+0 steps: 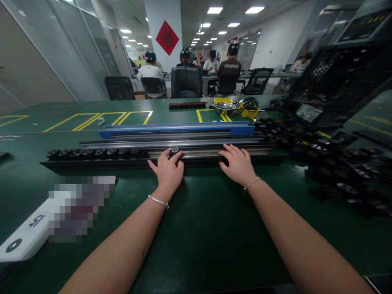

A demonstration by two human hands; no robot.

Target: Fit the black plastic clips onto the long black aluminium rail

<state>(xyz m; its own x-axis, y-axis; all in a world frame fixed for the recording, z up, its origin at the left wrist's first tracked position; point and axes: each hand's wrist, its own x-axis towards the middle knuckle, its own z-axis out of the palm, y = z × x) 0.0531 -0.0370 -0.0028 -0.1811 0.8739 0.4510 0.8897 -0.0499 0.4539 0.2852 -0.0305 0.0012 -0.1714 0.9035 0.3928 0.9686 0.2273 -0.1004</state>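
A long dark metal rail (202, 162) lies crosswise in front of me, with several small black parts (98, 153) lined up along its left portion. Between the fingers of my left hand (169, 171) is one small black part with a round face (174, 149), held at the rail's channel to the right of that row. My right hand (239, 165) rests on the same rail farther right, fingers spread and nothing in them. Just behind the rail lie more silvery strips (190, 143) and a blue bar (241, 130).
Loose black parts (343, 163) are heaped on the right, beside a tilted black case (330, 81). A white device (30, 228) lies at left. Farther back are a metal bowl (225, 107), a dark strip (188, 105) and yellow tape markings (128, 112). Several people sit beyond the table.
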